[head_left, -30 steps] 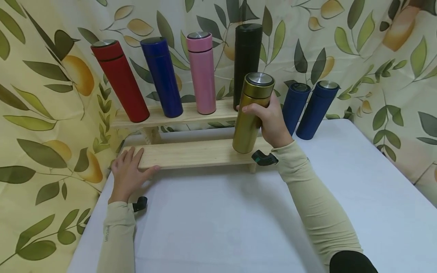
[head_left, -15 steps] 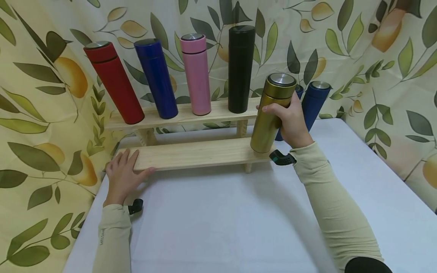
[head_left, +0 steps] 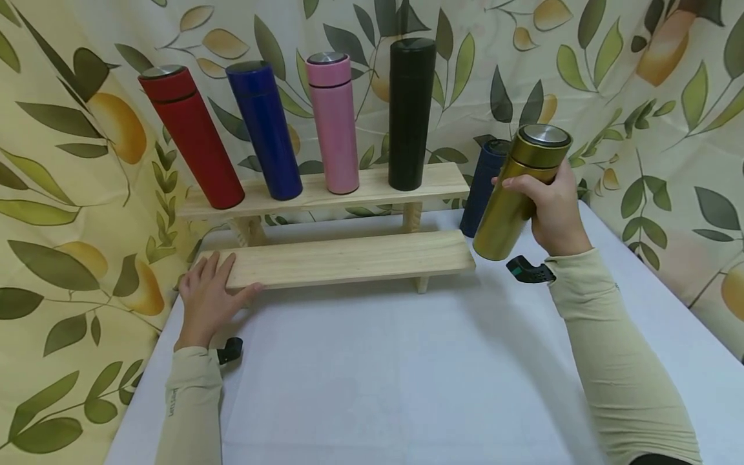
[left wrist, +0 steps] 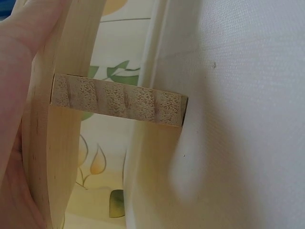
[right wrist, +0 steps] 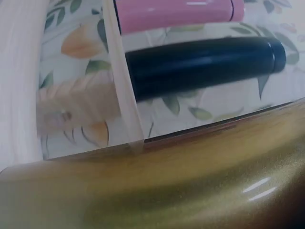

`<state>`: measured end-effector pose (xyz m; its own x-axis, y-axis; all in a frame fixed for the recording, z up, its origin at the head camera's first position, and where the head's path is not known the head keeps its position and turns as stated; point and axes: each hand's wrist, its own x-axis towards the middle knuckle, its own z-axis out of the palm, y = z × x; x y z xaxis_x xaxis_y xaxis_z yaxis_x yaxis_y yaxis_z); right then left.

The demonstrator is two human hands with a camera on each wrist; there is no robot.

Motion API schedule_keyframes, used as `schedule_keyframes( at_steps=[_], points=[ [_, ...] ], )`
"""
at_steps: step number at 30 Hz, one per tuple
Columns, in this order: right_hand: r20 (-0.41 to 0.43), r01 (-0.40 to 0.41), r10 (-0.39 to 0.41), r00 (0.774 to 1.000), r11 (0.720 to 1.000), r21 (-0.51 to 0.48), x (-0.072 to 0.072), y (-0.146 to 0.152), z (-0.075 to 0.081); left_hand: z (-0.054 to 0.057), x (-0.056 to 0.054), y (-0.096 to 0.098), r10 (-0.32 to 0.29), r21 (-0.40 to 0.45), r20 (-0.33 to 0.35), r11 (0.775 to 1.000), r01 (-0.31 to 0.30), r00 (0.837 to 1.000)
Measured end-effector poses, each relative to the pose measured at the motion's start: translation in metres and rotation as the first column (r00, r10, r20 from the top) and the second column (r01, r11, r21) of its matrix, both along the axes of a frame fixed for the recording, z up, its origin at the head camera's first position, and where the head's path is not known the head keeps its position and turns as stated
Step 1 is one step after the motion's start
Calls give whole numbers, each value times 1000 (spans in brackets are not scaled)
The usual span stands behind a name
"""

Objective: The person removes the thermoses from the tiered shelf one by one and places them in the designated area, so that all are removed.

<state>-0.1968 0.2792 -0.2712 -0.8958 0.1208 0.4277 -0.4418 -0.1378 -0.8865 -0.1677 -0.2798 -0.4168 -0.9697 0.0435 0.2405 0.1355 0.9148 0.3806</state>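
Observation:
My right hand (head_left: 555,210) grips a gold thermos (head_left: 514,194) with a silver-topped lid, its thumb across the front. The thermos leans, lid to the right, beside the right end of the lower wooden shelf (head_left: 360,258). In the right wrist view the gold thermos (right wrist: 190,176) fills the lower part. My left hand (head_left: 212,297) rests on the left end of the lower shelf, fingers extended over its top and thumb along the front edge. The left wrist view shows the hand (left wrist: 19,71) against the board (left wrist: 66,143), above a short wooden leg (left wrist: 116,100).
On the upper shelf (head_left: 372,184) stand red (head_left: 194,139), blue (head_left: 264,129), pink (head_left: 334,123) and black (head_left: 411,113) thermoses. A dark blue thermos (head_left: 484,184) stands on the white-covered table (head_left: 360,381) behind the gold one. A leaf-patterned curtain (head_left: 639,129) hangs behind.
My right hand has carried the gold thermos rightward, from over the lower shelf to beyond its right end. It now hides one of the two dark blue thermoses. My left hand keeps its place.

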Motion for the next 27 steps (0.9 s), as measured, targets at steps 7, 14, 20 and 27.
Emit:
schedule_keyframes(
  at_steps=[7, 14, 20, 27],
  points=[
    [5, 82, -82, 997, 997, -12, 2, 26, -9, 0, -1, 0, -2, 6, -12, 1000, 2, 1000],
    [39, 156, -154, 987, 987, -45, 5, 59, -18, -3, -2, -1, -5, 3, -21, 1000, 5, 1000],
    [99, 226, -221, 970, 973, -38, 3, 83, -23, -2, -1, -1, 2, 5, -16, 1000, -2, 1000],
    [162, 241, -232, 959, 970, -37, -3, 104, -29, 0, 0, -1, 10, -5, 0, 1000, -10, 1000]
  ],
)
